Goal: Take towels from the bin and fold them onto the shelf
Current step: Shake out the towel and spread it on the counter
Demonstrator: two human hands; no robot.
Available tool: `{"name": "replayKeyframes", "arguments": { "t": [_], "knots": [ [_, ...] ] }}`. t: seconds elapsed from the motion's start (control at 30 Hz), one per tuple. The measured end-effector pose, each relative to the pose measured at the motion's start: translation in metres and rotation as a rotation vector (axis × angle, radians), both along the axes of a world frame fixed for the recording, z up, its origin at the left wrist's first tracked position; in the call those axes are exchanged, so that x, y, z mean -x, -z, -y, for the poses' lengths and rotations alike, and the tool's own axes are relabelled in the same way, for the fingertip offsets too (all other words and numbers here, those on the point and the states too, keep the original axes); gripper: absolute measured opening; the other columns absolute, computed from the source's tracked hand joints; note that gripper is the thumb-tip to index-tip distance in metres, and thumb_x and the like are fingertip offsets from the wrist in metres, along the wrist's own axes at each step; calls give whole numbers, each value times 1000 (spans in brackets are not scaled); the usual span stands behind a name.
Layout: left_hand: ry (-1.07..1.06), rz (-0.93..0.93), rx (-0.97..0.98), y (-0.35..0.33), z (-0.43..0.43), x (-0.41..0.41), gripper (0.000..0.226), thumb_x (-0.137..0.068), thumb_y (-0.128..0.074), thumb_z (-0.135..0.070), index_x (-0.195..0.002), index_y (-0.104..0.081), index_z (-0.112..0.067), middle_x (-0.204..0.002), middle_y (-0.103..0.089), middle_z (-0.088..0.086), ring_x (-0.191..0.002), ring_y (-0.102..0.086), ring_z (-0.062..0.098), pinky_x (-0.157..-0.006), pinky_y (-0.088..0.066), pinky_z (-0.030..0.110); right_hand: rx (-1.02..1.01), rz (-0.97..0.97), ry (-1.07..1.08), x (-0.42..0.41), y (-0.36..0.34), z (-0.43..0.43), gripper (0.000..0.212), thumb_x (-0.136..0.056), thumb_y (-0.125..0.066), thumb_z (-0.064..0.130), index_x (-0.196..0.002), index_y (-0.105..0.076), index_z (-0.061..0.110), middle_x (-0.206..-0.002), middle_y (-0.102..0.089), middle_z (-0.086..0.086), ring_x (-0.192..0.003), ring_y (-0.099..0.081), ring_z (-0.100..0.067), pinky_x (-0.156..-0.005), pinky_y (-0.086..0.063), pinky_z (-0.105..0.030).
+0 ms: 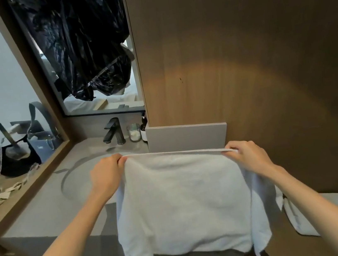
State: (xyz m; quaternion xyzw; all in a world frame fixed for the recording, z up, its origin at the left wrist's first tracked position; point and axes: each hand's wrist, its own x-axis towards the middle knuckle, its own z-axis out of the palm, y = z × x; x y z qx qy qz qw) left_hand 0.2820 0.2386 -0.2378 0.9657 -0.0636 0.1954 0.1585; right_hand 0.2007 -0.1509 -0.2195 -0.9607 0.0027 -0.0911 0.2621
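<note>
Wood-panel wall (261, 49) fills the right of the room. Grey countertop (45, 214) runs below it, with a round basin (73, 182) sunk in. White towel (182, 201) hangs spread above the countertop's right end. My left hand (105, 175) and right hand (251, 155) each pinch a top corner, holding the edge taut. Black faucet (114, 132) stands behind the basin. Lettering on the grey bag (42, 145) is too blurred to read.

White towel (182, 201), black faucet (114, 131), grey counter (45, 212).
</note>
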Motion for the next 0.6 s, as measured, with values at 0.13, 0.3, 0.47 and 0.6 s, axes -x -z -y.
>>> {"name": "replayKeyframes", "arguments": {
  "t": [0.13,0.3,0.47,0.6],
  "knots": [
    [-68,-86,17,10,19,-79,33,-100,-41,-37,-87,-66,-19,-76,-65,1,-66,-60,21,-62,-54,36,-13,3,21,-63,22,14,13,-97,-53,38,-98,-65,32,-93,-68,12,-85,-63,-10,-74,-55,-42],
    [-145,-190,-10,24,39,-164,37,-100,-40,-39,-87,-66,-18,-79,-67,5,-70,-62,26,-62,-53,34,21,22,120,-131,47,23,12,-99,-54,28,-100,-65,28,-98,-68,7,-89,-63,-15,-74,-54,-36],
    [-87,-473,185,60,55,-197,31,-98,-46,-21,-127,-54,-14,-117,-66,13,-107,-60,35,-89,-48,39,130,18,224,-171,89,15,17,-98,-53,20,-105,-68,21,-105,-70,0,-95,-59,-19,-77,-46,-26],
    [229,-591,144,111,94,-151,56,-99,-45,-26,-151,-23,-20,-149,-42,10,-132,-43,30,-105,-38,39,249,-74,266,-176,127,-8,26,-93,-55,21,-117,-61,17,-116,-62,-9,-109,-51,-31,-92,-42,-39]
  ]
}}
